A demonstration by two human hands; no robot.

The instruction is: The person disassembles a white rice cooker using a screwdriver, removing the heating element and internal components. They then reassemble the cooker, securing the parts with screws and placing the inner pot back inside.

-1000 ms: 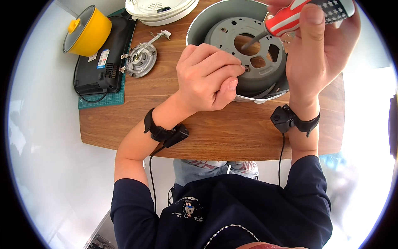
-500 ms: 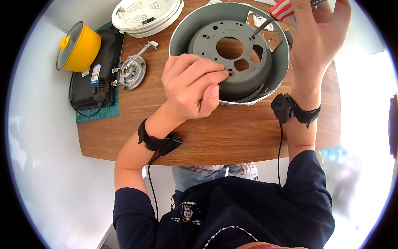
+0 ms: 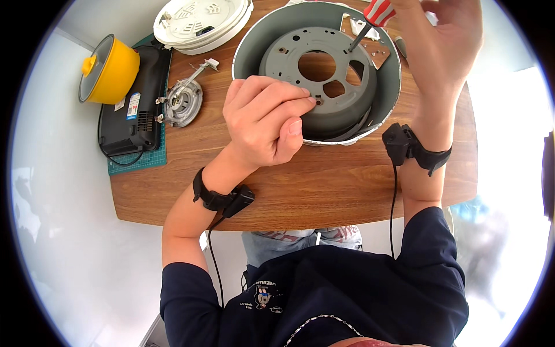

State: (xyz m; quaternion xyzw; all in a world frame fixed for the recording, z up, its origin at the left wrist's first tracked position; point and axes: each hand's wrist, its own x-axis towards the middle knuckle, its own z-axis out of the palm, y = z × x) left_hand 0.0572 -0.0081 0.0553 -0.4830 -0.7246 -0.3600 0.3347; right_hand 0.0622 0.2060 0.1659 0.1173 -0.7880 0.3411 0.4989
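Screwdriver (image 3: 374, 18) slants out from the left side of the right hand (image 3: 442, 49), its long axis running down and leftward, tip toward the left hand (image 3: 263, 115). The handle is striped red and white, the slim shaft dark grey; the tip meets the upper-right face of a matte grey metal dish (image 3: 289, 62), though whether it sits in a screw I cannot tell. The right hand is wrapped about the handle, partly cut off by the upper edge. The dish, pierced by a large round hole, smaller openings and slots, lies ahead and to the right of the left hand, inside a round grey shell (image 3: 247, 53). The left hand's fingers are curled, fingertips touching the dish; whether they pinch anything small I cannot tell.
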